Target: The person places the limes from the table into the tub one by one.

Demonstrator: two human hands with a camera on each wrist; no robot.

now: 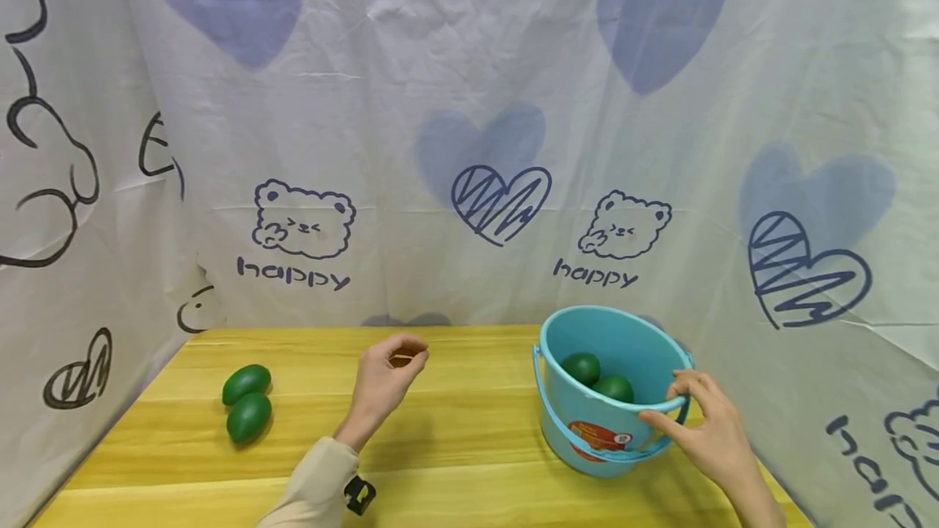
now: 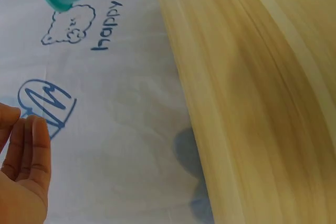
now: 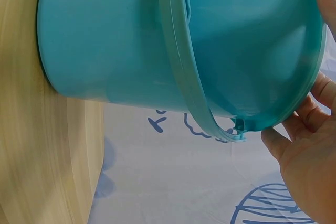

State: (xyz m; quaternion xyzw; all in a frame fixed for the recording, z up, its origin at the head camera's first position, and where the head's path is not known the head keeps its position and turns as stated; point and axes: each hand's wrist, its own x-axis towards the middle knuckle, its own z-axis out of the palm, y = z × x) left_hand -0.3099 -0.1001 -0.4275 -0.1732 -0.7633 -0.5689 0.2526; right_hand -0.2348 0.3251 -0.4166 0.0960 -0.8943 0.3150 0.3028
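Note:
A light blue bucket (image 1: pixel 553 398) stands upright on the right side of the table, its handle hanging down the front. My right hand (image 1: pixel 711 434) grips its rim at the right, with the thumb on the near side. Inside the bucket lie two smooth, dark green oval things (image 1: pixel 614 388), possibly fruit. Over the middle of the table, my left hand (image 1: pixel 385 377) hovers with loosely bent fingers and thumb, holding nothing. Two more green ovals (image 1: pixel 249 417) lie touching each other on the left. In the right wrist view, fingers (image 3: pixel 307 116) touch the bucket's rim.
The wooden table (image 1: pixel 455 479) has a yellowish striped top. White cloth (image 1: pixel 396 267) printed with hearts and bears hangs behind it and along both sides. A dark band with a small device (image 1: pixel 359 495) is at the left wrist, by a light sleeve (image 1: pixel 315 483).

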